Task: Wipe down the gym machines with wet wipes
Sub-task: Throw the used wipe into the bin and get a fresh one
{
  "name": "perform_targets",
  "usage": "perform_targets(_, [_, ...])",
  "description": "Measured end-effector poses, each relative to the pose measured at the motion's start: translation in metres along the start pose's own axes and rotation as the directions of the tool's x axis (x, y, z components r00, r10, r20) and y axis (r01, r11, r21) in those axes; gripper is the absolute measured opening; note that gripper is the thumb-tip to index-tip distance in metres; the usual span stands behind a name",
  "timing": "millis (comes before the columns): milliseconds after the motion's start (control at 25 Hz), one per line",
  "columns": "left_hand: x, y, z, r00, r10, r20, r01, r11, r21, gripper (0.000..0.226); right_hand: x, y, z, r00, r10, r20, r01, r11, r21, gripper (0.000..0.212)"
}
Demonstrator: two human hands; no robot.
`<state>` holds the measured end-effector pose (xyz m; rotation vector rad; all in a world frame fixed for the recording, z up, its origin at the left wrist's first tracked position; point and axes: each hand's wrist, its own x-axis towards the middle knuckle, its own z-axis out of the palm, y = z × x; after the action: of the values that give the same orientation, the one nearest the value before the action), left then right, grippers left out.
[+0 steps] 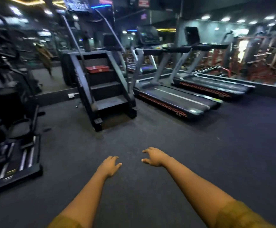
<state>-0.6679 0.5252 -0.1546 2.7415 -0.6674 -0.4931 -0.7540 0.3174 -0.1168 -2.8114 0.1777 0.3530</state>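
Left hand and right hand: extended palm-down over the floor, fingers loosely spread, holding nothing. Stair climber at 12 o'clock, steps descending toward 6; red tray on an upper step. Two treadmills at 1 o'clock, decks lying along 10-to-4, consoles at the 10 end.

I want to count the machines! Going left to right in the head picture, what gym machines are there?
Dark machine at the left edge → stair climber → first treadmill → second treadmill.
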Motion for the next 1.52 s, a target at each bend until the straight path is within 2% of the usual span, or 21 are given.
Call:
perform_targets(200, [0.159, -0.029, -0.081, 0.994, -0.091, -0.054, 0.092, 0.996, 0.005, 0.055, 0.181, -0.003, -0.086, 0.996, -0.085, -0.006, 0.085, 0.995, -0.059, 0.062])
perform_targets(440, [0.343, -0.049, -0.183, 0.987, -0.083, -0.137, 0.087, 0.996, 0.019, 0.054, 0.364, 0.001, -0.177, 0.993, -0.097, -0.073, 0.094, 0.995, -0.044, 0.06])
perform_targets(800, [0.62, -0.066, -0.268, 0.978, -0.091, -0.185, 0.093, 0.996, 0.006, 0.055, 0.642, 0.073, -0.25, 0.991, -0.077, -0.106, 0.078, 0.997, 0.001, 0.059])
perform_targets(1000, [0.778, -0.075, -0.325, 0.97, -0.147, -0.196, 0.143, 0.989, -0.034, 0.054, 0.816, 0.11, -0.315, 0.991, -0.105, -0.077, 0.102, 0.994, -0.042, 0.06])
perform_targets(1520, [1.151, -0.175, -0.469, 0.929, -0.256, -0.268, 0.217, 0.961, -0.169, 0.054, 1.239, 0.101, -0.434, 0.976, -0.203, -0.076, 0.204, 0.979, 0.004, 0.055])
